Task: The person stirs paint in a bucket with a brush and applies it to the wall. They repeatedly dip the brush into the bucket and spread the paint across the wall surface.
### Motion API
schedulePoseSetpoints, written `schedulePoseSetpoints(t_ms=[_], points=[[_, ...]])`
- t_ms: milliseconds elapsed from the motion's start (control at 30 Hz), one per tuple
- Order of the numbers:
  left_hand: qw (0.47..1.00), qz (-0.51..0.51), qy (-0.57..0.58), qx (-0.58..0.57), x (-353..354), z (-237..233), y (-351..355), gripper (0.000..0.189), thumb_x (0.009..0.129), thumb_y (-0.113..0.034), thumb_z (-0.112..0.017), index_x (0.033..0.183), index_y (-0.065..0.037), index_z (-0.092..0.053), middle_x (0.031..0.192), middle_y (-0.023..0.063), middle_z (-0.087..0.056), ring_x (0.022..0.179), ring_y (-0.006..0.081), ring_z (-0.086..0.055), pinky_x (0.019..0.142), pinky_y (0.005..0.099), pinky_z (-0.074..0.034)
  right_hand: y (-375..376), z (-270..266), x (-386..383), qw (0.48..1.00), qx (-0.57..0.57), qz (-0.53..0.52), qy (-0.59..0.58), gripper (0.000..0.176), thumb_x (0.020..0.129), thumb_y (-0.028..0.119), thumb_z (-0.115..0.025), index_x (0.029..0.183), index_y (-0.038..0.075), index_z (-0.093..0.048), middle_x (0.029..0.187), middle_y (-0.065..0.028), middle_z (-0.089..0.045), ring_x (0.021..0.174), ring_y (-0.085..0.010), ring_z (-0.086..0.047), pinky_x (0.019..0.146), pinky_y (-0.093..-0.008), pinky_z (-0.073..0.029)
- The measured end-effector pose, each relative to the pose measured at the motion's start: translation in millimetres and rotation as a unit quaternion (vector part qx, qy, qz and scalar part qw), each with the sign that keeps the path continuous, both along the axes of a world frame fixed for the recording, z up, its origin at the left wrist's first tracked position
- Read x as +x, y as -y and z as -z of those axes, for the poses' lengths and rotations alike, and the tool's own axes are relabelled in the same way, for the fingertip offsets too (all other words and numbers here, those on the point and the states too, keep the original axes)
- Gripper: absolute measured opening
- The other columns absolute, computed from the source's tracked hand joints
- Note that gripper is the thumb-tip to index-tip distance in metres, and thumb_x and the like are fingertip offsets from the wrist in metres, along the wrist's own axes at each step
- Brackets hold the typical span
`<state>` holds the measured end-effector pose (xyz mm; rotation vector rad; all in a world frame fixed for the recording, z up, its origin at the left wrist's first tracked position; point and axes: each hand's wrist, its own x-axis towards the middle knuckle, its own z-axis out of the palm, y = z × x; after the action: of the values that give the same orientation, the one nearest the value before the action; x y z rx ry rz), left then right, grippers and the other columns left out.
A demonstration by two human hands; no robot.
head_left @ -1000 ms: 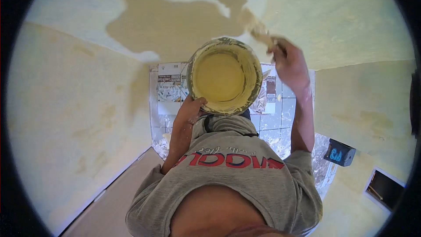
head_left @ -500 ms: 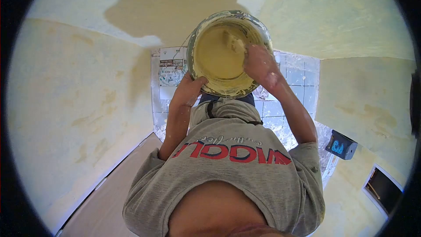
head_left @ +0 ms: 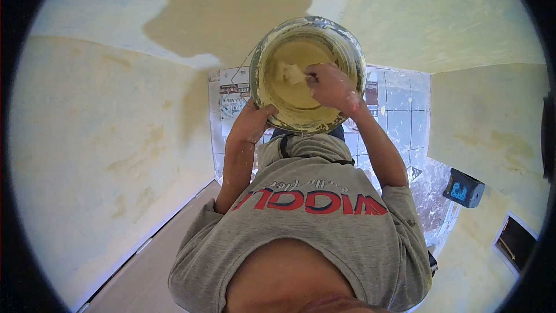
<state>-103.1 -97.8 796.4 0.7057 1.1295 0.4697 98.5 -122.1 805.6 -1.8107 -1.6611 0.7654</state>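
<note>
A round bucket (head_left: 260, 119) with smeared rim and walls is held up in front of my waist, its opening toward the camera. Yellowish paste (head_left: 298, 95) lies inside it. At the lower left of the rim is my left hand (head_left: 253, 122), its thumb over the edge and the other fingers hidden behind. Inside the opening, my right hand (head_left: 331, 86) is closed round the handle of a paste-coated tool (head_left: 293, 74). The tool's head rests at the paste; its exact shape is hard to make out.
Patchy yellowish walls (head_left: 104, 139) stand on both sides and ahead. A splattered tiled floor (head_left: 399, 113) lies below, with printed cardboard (head_left: 231, 104) at its left. On the right are a dark container (head_left: 464, 188) with blue marks and a white-framed opening (head_left: 515, 243).
My right hand and the tool have moved left across the inside of the bucket. The bucket, my left hand and the surroundings appear slightly lower and further right.
</note>
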Motion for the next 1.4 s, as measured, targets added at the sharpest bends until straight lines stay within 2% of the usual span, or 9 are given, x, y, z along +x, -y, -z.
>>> schedulePoseSetpoints(t_ms=[233,433,500,633,733,833,900,1200,1400], points=[[1.0,0.023,0.0,-0.013,-3.0,2.8,-2.0,0.041,0.068,0.005,-0.051,0.107,0.005,-0.041,0.094,0.0142,-0.056,0.078,0.0248,-0.059,0.064,0.0341,-0.053,-3.2,-6.0,0.7,0.975,-0.106,0.147,0.132,0.018,0.066,0.006,-0.052,0.078,-0.005,-0.057,0.086,-0.0222,-0.058,0.077,-0.0363,-0.057,0.072,-0.0401,-0.047],[1.0,0.018,-0.004,-0.017,-4.1,3.8,-1.4,0.042,0.068,0.005,-0.051,0.108,0.005,-0.04,0.094,0.0156,-0.056,0.079,0.0258,-0.059,0.064,0.036,-0.052,-8.4,11.7,-31.3,0.982,-0.106,0.1,0.122,0.023,0.068,0.004,-0.05,0.088,-0.005,-0.055,0.092,-0.0225,-0.056,0.085,-0.0331,-0.057,0.073,-0.039,-0.047],[1.0,0.024,0.005,-0.006,-8.2,13.5,-1.9,0.042,0.068,0.005,-0.051,0.109,0.005,-0.04,0.095,0.0157,-0.055,0.08,0.026,-0.059,0.065,0.0363,-0.052,8.1,17.0,-21.9,0.994,0.051,0.017,0.099,0.021,0.069,0.003,-0.048,0.089,0.001,-0.056,0.091,-0.0168,-0.057,0.082,-0.0327,-0.056,0.073,-0.0403,-0.045],[0.999,0.049,-0.006,0.002,-14.2,17.9,-9.9,0.043,0.068,0.005,-0.05,0.11,0.005,-0.039,0.098,0.0161,-0.054,0.082,0.0265,-0.058,0.069,0.0371,-0.052,8.1,2.7,-21.0,0.996,0.002,0.033,0.083,0.027,0.07,0.004,-0.047,0.096,0.006,-0.055,0.095,-0.0127,-0.057,0.084,-0.0315,-0.056,0.074,-0.0397,-0.044],[0.999,0.044,0.002,-0.002,-11.9,6.0,-11.6,0.044,0.068,0.005,-0.05,0.111,0.006,-0.039,0.098,0.0166,-0.054,0.083,0.0267,-0.058,0.07,0.0369,-0.051,-4.7,4.0,-32.8,0.973,-0.088,0.02,0.212,0.028,0.07,0.004,-0.047,0.097,0.007,-0.056,0.091,-0.0124,-0.058,0.085,-0.0302,-0.056,0.075,-0.0401,-0.044],[0.999,0.04,0.029,-0.01,-10.9,5.9,-7.4,0.043,0.068,0.005,-0.05,0.11,0.006,-0.039,0.098,0.0165,-0.054,0.083,0.0268,-0.058,0.069,0.0361,-0.052,9.6,-9.8,-24.3,0.974,-0.081,-0.113,0.179,0.027,0.071,0.004,-0.047,0.095,0.006,-0.058,0.088,-0.013,-0.059,0.085,-0.0305,-0.056,0.075,-0.0395,-0.043],[0.999,0.033,0.031,-0.008,-12.9,9.5,-10.8,0.043,0.068,0.005,-0.05,0.11,0.006,-0.039,0.097,0.0165,-0.054,0.083,0.0268,-0.058,0.068,0.0359,-0.052,8.2,-16.7,-6.9,0.995,-0.058,-0.049,0.059,0.024,0.071,0.005,-0.047,0.092,0.004,-0.059,0.088,-0.0151,-0.059,0.084,-0.0316,-0.055,0.076,-0.0393,-0.042],[0.999,0.02,0.01,-0.037,-11.6,0.1,-5.3,0.044,0.069,0.004,-0.049,0.111,0.006,-0.038,0.096,0.0156,-0.054,0.077,0.0244,-0.059,0.063,0.0333,-0.052,14.8,-25.1,3.1,0.995,-0.051,0.072,-0.049,0.021,0.075,0.01,-0.05,0.093,0.001,-0.058,0.086,-0.0167,-0.059,0.083,-0.0322,-0.056,0.075,-0.0364,-0.043],[0.999,0.038,0.032,-0.022,-18.4,16.7,-3.6,0.046,0.071,0.004,-0.048,0.115,0.004,-0.036,0.103,0.0174,-0.051,0.09,0.0273,-0.056,0.072,0.0372,-0.05,32.7,-11.2,-0.8,0.997,0.016,0.079,0.001,0.021,0.073,0.01,-0.053,0.092,0.001,-0.058,0.083,-0.018,-0.059,0.079,-0.0322,-0.056,0.072,-0.0359,-0.044]])
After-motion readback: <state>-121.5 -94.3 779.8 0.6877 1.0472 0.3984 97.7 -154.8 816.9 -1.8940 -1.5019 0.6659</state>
